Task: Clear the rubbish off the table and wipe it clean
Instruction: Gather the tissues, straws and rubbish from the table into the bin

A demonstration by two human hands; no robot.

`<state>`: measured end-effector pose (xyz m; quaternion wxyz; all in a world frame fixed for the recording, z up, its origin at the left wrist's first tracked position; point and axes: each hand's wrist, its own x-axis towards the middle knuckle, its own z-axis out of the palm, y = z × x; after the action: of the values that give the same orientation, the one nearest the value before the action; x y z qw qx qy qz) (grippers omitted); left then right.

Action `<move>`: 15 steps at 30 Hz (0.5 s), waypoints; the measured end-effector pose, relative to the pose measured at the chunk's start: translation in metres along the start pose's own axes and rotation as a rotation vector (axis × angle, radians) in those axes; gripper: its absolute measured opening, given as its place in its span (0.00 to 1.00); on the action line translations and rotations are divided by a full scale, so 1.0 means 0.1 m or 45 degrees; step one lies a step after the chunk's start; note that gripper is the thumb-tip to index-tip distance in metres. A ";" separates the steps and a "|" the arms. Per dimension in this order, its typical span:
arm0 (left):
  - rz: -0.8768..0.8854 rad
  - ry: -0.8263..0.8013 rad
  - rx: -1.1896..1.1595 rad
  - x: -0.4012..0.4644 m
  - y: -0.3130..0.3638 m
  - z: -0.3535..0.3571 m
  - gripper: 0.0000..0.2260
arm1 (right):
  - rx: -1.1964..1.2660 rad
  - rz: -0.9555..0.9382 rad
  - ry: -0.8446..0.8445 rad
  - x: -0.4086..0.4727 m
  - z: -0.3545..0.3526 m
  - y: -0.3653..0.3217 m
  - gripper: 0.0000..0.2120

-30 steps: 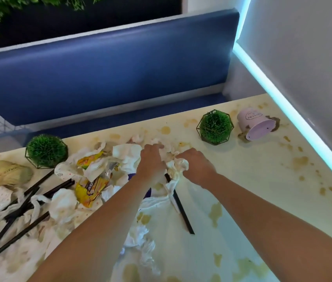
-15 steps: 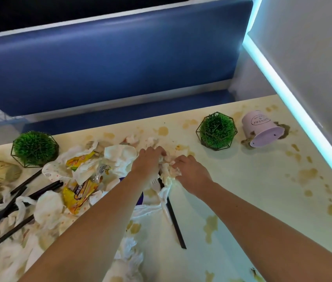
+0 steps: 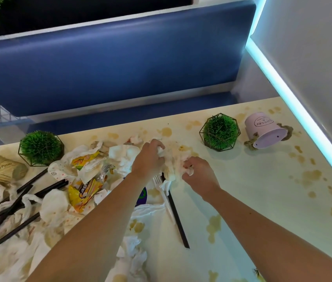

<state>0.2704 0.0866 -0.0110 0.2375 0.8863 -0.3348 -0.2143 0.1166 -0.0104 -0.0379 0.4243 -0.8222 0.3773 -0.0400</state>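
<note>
Both hands hold one crumpled napkin (image 3: pixel 171 161) in the middle of the table (image 3: pixel 262 200). The left hand (image 3: pixel 148 159) grips its top and the right hand (image 3: pixel 198 171) pinches its side. More rubbish (image 3: pixel 83 180) lies at nine o'clock.

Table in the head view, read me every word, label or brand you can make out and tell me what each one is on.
"FLOWERS": upside down on the oval label of the tipped pink metal bucket; smaller words there are unreadable.
"...Prime": partly legible on the brown paper bag at the left edge.
Yellow snack wrappers: print too crumpled and blurred to read.
Round blue and green sticker: mostly hidden by the arm, unreadable.
</note>
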 end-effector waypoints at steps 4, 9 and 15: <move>-0.059 0.016 -0.223 -0.05 0.07 -0.05 0.16 | 0.352 0.104 0.085 -0.05 -0.07 -0.10 0.07; -0.114 -0.010 -0.421 -0.13 0.16 -0.07 0.14 | 0.515 0.160 0.111 -0.12 -0.10 -0.20 0.04; -0.279 -0.130 -0.839 -0.25 0.35 0.05 0.11 | 0.609 0.146 0.138 -0.22 -0.06 -0.35 0.05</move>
<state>0.2334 0.0796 0.0099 0.4695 0.7808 -0.1619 -0.3791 0.1190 0.0123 -0.0027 0.5873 -0.6724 0.4255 -0.1480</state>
